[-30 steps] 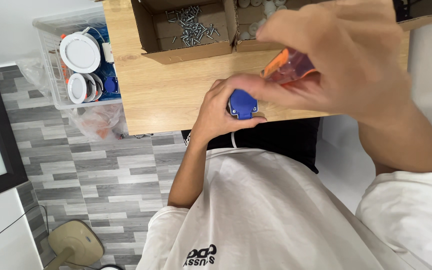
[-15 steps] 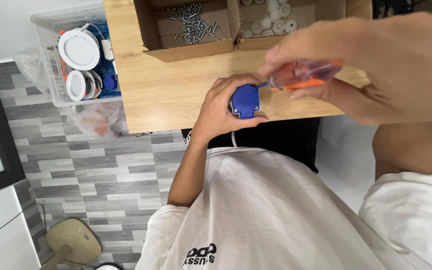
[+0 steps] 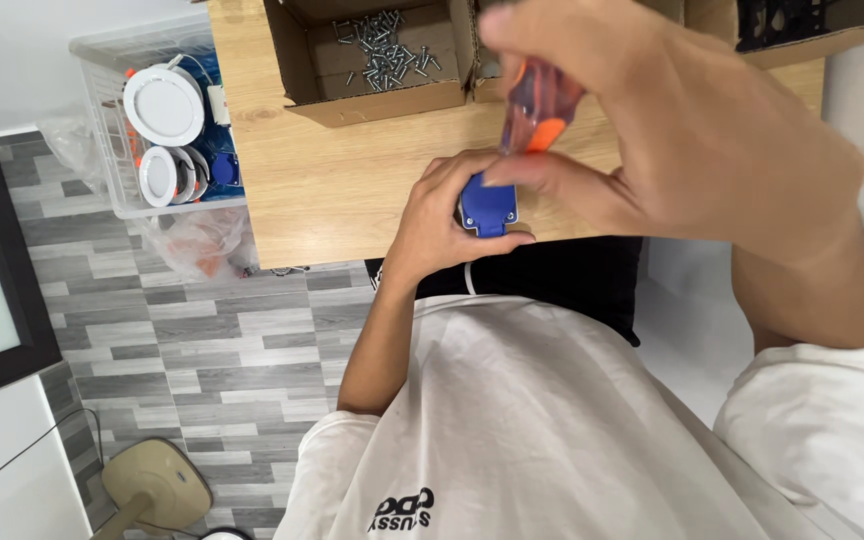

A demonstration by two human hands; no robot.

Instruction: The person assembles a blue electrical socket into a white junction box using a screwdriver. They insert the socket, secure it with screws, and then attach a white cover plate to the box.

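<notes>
The left hand [image 3: 442,215] is wrapped around a small blue plastic part [image 3: 489,208], gripping it at the near edge of the wooden tabletop [image 3: 352,185], just above the person's lap. The right hand [image 3: 682,130], much nearer the camera at about 2 o'clock from the part, is closed around a screwdriver with a clear orange handle [image 3: 540,105]; the handle points down towards the blue part, and the thumb reaches to the part's upper edge. The tool's tip is hidden between the fingers and the part, so whether it touches cannot be told.

At 11 o'clock from the part, an open cardboard box [image 3: 372,75] sits on the table with a heap of loose screws [image 3: 387,45] inside. A second box adjoins it at 12 o'clock, mostly covered by the right hand. At 9 o'clock, off the table's left edge, a clear plastic bin [image 3: 102,120] holds round white light fittings [image 3: 162,105]. A crumpled clear bag [image 3: 202,245] lies below the bin on the grey plank floor [image 3: 202,350].
</notes>
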